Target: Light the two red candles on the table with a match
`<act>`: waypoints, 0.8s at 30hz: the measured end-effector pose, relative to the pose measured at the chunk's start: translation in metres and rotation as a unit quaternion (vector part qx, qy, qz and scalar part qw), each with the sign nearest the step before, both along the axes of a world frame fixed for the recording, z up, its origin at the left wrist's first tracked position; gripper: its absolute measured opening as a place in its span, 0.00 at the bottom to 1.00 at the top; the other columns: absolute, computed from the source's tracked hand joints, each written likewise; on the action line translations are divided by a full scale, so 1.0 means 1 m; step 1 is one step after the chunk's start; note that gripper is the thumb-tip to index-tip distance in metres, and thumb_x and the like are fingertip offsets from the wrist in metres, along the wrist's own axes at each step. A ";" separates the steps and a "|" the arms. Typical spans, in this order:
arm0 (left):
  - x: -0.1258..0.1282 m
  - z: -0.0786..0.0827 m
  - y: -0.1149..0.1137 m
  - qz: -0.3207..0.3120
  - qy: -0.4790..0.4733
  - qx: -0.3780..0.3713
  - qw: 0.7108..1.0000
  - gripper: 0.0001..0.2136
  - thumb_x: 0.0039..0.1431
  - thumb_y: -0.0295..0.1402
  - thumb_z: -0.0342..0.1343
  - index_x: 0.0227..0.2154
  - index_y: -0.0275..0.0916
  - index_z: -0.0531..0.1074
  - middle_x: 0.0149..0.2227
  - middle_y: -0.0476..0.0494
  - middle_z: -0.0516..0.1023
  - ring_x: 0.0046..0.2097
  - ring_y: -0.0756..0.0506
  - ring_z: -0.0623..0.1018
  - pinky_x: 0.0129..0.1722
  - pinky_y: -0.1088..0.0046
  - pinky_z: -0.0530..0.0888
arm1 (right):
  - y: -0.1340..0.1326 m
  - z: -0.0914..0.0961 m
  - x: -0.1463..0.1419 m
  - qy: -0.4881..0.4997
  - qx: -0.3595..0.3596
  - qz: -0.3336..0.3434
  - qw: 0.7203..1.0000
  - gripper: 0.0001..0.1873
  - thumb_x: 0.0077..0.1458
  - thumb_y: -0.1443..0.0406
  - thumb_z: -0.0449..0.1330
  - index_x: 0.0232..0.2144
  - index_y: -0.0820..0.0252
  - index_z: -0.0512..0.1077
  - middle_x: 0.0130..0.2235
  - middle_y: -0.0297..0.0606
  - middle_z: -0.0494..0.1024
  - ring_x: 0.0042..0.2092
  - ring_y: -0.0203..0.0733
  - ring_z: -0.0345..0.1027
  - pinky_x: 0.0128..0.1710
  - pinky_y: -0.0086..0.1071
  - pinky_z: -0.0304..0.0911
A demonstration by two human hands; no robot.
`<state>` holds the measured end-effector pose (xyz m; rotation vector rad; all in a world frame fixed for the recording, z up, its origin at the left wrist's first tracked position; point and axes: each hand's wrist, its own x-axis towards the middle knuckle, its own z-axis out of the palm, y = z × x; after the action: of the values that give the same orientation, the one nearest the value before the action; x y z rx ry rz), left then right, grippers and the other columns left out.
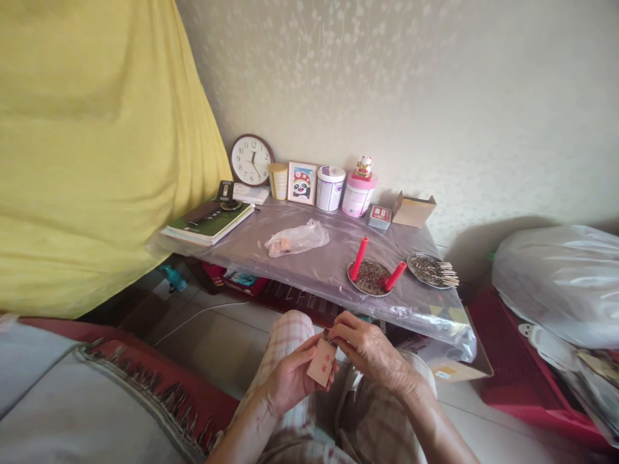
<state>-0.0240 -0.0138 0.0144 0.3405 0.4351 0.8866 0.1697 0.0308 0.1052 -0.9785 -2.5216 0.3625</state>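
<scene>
Left hand (294, 379) grips a small box (322, 363), right hand (368, 350) pinching its far end

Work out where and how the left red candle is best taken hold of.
Pinch the left red candle around its upper shaft, probably from the near side: slim and exposed, it rises steeply, leaning slightly right, from the filled dish.

A pale, patterned wall (435, 77) stood before me, behind a low, plastic-covered table (242, 245); yellow cloth (97, 129) hung at the left, and pale tiles (227, 345) paved the floor (469, 419).
</scene>
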 end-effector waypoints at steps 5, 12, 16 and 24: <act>0.001 0.002 0.000 0.009 0.001 -0.014 1.000 0.17 0.61 0.39 0.64 0.51 0.40 0.76 0.34 0.42 0.84 0.31 0.43 0.82 0.32 0.70 0.73 | 0.001 0.000 0.000 -0.006 0.007 0.010 1.000 0.14 0.72 0.70 0.50 0.38 0.60 0.76 0.40 0.42 0.78 0.36 0.39 0.76 0.34 0.29 0.72; 0.000 0.002 -0.001 0.009 0.004 -0.020 1.000 0.17 0.62 0.38 0.64 0.51 0.39 0.77 0.34 0.41 0.85 0.31 0.44 0.82 0.32 0.70 0.73 | 0.000 0.002 0.000 -0.009 0.024 0.006 1.000 0.14 0.72 0.70 0.51 0.43 0.60 0.78 0.40 0.40 0.79 0.35 0.37 0.75 0.32 0.27 0.70; 0.000 0.000 -0.001 0.004 0.003 -0.011 1.000 0.15 0.62 0.37 0.63 0.51 0.41 0.77 0.34 0.42 0.84 0.34 0.43 0.82 0.32 0.70 0.73 | 0.001 0.002 -0.001 -0.030 0.039 0.018 0.999 0.15 0.70 0.73 0.52 0.43 0.58 0.79 0.38 0.39 0.78 0.33 0.36 0.73 0.30 0.25 0.67; -0.001 -0.004 0.000 0.007 -0.012 -0.009 1.000 0.17 0.61 0.37 0.64 0.51 0.40 0.76 0.35 0.43 0.85 0.34 0.43 0.83 0.32 0.71 0.74 | 0.003 0.004 -0.001 -0.077 0.024 0.030 0.996 0.12 0.70 0.72 0.53 0.39 0.61 0.77 0.40 0.41 0.78 0.36 0.38 0.75 0.34 0.27 0.70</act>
<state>-0.0252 -0.0135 0.0101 0.3112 0.4238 0.8985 0.1691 0.0341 0.1094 -0.9466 -2.6908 0.2507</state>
